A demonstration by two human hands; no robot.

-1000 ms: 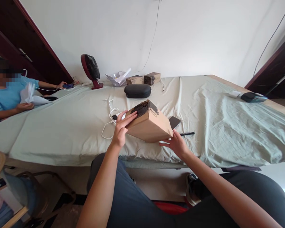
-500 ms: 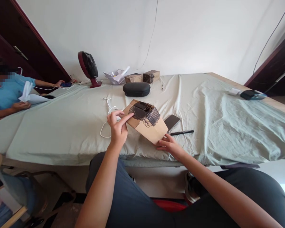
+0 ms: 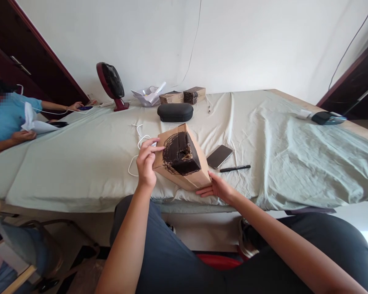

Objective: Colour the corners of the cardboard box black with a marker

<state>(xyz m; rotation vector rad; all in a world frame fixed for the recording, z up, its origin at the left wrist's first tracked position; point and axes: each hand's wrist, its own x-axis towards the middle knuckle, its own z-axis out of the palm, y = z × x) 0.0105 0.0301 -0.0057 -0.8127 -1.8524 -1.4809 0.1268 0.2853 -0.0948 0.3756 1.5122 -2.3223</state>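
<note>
from my remote seat i see the brown cardboard box with a black-scribbled end (image 3: 184, 157) tilted between both hands, above the near part of the bench (image 3: 360, 128), which wears a creased pale green cloth (image 3: 88, 163). i take the oblong black case with rounded ends (image 3: 175, 112) as my landmark: the box is on the near side of that case, apart from it, its scribbled end turned up toward my camera.

my left hand (image 3: 146, 165) grasps the box's left side, one finger lying beside the black scribble. my right hand (image 3: 219, 188) grasps the lower right corner, thumb along the side and fingers beneath. i cannot tell whether the box's underside touches the cloth.

nearer than the case and to its right lie a flat rectangular phone with a dark screen (image 3: 220, 157) and, just beside it, a slim black pen (image 3: 235, 168). nearer than the case and to its left curls a thin white cable (image 3: 129, 166), partly hidden by my left hand. just behind the case stand two small brown cardboard boxes with black markings (image 3: 195, 95). left of the case stands a dark red fan (image 3: 112, 83); well beyond, a person in a light blue top (image 3: 6, 118) holds white papers (image 3: 30, 120).
</note>
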